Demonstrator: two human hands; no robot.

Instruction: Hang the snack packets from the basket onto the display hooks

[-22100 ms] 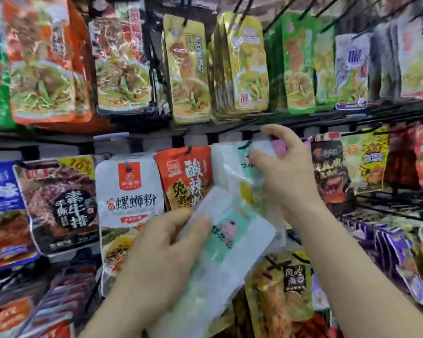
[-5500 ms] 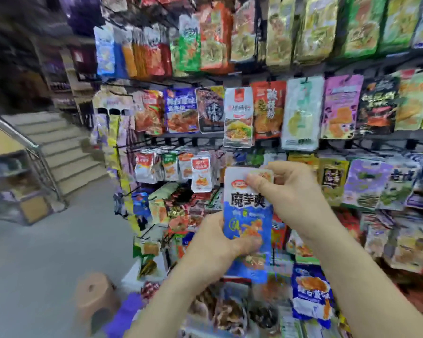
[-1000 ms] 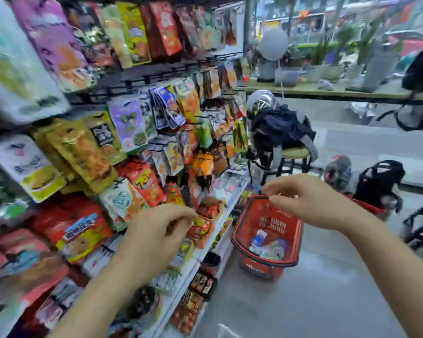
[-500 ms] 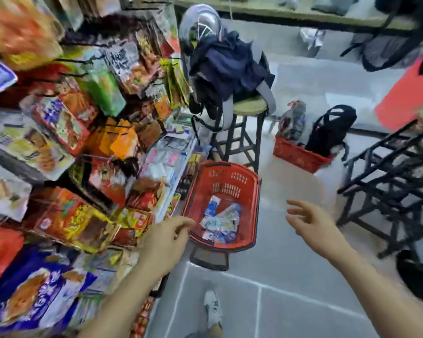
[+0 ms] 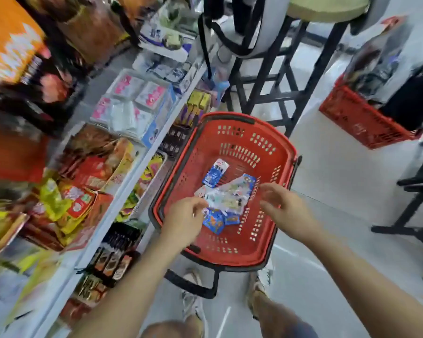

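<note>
A red basket point(image 5: 274, 152) stands on the floor below me, beside the display shelf. Inside it lie a small blue packet point(image 5: 215, 173), a larger pale packet point(image 5: 230, 193) and more blue packets point(image 5: 214, 220) under it. My left hand point(image 5: 183, 218) is down inside the basket, its loosely curled fingers reaching the left edge of the pale packet. Just right of the packets, my right hand point(image 5: 281, 206) hovers over the basket with spread fingers and holds nothing. The display hooks are out of view.
The bottom shelf point(image 5: 132, 172) with boxed and bagged snacks runs along the left. A black-legged stool point(image 5: 266, 81) stands behind the basket. A second red basket point(image 5: 359, 120) and a black rack point(image 5: 420, 191) are on the right. My shoes point(image 5: 193, 306) stand beneath the basket.
My view has dropped from the shelves to the basket. Both hands have moved down and forward into it, the left one now reaching the pale packet.
</note>
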